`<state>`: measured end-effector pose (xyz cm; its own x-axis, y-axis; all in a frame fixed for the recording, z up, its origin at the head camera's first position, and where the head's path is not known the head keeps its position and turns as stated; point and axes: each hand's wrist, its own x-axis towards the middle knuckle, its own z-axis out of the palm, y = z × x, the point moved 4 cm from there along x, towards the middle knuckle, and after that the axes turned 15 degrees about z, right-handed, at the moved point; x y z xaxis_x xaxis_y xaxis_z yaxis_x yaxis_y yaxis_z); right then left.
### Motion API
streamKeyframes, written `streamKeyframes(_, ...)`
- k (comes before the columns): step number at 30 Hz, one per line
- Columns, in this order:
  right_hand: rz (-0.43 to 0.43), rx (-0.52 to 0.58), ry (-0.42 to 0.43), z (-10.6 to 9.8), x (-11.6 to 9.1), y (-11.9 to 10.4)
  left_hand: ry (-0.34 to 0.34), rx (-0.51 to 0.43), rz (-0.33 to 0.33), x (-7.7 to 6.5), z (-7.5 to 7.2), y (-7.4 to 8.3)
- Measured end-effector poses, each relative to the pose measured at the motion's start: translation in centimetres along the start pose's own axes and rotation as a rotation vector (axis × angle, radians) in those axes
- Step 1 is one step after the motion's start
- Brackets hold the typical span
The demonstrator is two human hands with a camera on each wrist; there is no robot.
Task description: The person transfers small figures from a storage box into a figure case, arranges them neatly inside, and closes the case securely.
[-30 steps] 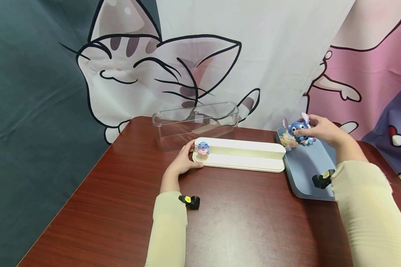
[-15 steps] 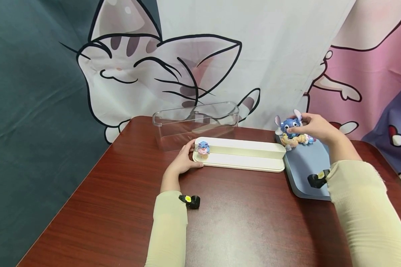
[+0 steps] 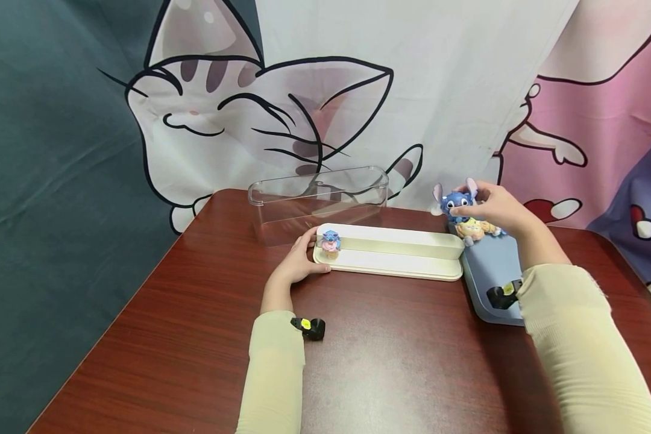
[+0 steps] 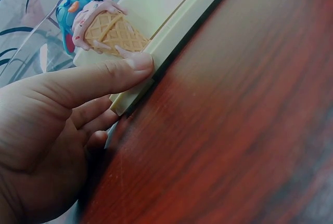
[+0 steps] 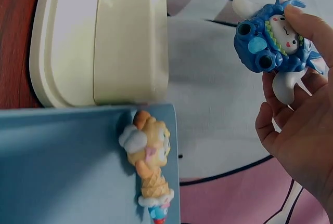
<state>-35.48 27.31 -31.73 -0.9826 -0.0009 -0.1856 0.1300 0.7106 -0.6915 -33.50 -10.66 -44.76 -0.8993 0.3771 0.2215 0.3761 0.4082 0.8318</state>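
In the head view, the right hand [image 3: 493, 205] pinches a blue figure [image 3: 456, 201] between the thumb in front and the fingers behind. The figure is at the fingertips, ears up, near the far left corner of a blue-grey tray [image 3: 490, 265]. A yellow figure [image 3: 471, 231] lies in this corner. The left hand [image 3: 295, 259] grips the left end of a cream stand [image 3: 393, 265], just beside a small ice-cream figure [image 3: 331, 246] standing on it. Behind is a clear cover [image 3: 320, 211]. All these stand on a reddish-brown table [image 3: 195, 337] with visible wood grain, and behind it hangs a printed cloth [image 3: 439, 78] with a large smiling cat.

The left wrist view shows the thumb on the stand's rim and the other fingers around its end. Here one sees the waffle pattern of the ice-cream figure and its pink topping, which are too small in the head view.

The right wrist view shows another side of the blue figure: a white smiling face and two dark round spots. A gap separates it from the tray. A cone with a red tip touches the yellow figure; whether they are one piece, I cannot tell.
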Motion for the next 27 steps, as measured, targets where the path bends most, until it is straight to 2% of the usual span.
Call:
streamKeyframes(6, -0.023, -0.028, 0.002, 0.7, 0.1, -1.0, 0.0, -0.001, 0.006, 0.0, 0.0, 0.1)
streamKeyframes(14, -0.064, 0.033, -0.016, 1.8, -0.2, -2.1, 0.001, -0.002, 0.002, -0.1, 0.0, 0.1)
streamKeyframes(21, -0.06, 0.056, -0.025, 2.6, -0.1, -2.6, 0.001, 0.0, 0.006, -0.2, 0.0, 0.0)
streamKeyframes(27, -0.071, 0.125, -0.042, 3.4, -0.1, -2.9, 0.006, 0.0, 0.004, -0.2, -0.1, 0.2)
